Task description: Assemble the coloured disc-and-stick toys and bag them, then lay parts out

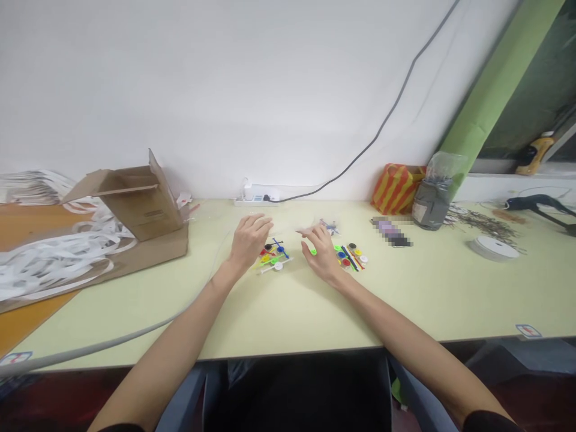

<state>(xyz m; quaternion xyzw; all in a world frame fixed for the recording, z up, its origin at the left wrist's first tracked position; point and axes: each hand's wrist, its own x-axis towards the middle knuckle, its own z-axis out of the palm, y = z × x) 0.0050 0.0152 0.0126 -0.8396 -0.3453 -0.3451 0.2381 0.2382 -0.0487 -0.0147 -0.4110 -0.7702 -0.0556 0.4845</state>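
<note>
My left hand hovers over a small pile of coloured plastic discs and sticks on the pale green table; its fingers are loosely curled and it seems to pinch a thin clear plastic film that I can barely make out. My right hand rests beside it, fingers bent, with a bright green disc at its fingertips and the forefinger stretched toward the left hand. A second pile of coloured discs and sticks lies just right of my right hand. A small clear bag of parts lies behind it.
An open cardboard box and heaps of white paper strips lie at the left. A power strip with a grey cable sits at the wall. A striped bag, a grey jar, a tape roll stand right.
</note>
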